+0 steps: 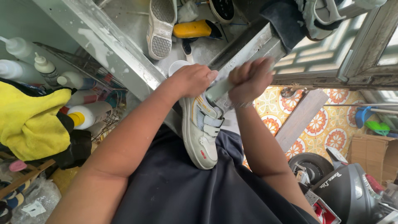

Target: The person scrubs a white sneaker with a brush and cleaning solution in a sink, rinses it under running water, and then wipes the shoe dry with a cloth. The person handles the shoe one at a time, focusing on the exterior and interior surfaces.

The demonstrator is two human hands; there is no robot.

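White shoe [202,132] at wet steel sink [124,49] — floor [331,120] seemingly patterned tile.

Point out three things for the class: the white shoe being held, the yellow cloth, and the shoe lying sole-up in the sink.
white shoe [202,139], head view, on its side panel below the straps.
yellow cloth [33,124], head view, on the middle of its folds.
sole-up shoe [161,27], head view, on its grey tread.

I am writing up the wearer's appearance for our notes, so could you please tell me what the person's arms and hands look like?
Both forearms are bare, with no sleeves reaching them and no gloves. The left hand has no rings or bands showing. The right hand has a thin metallic bracelet at the wrist. A dark navy garment covers the torso.
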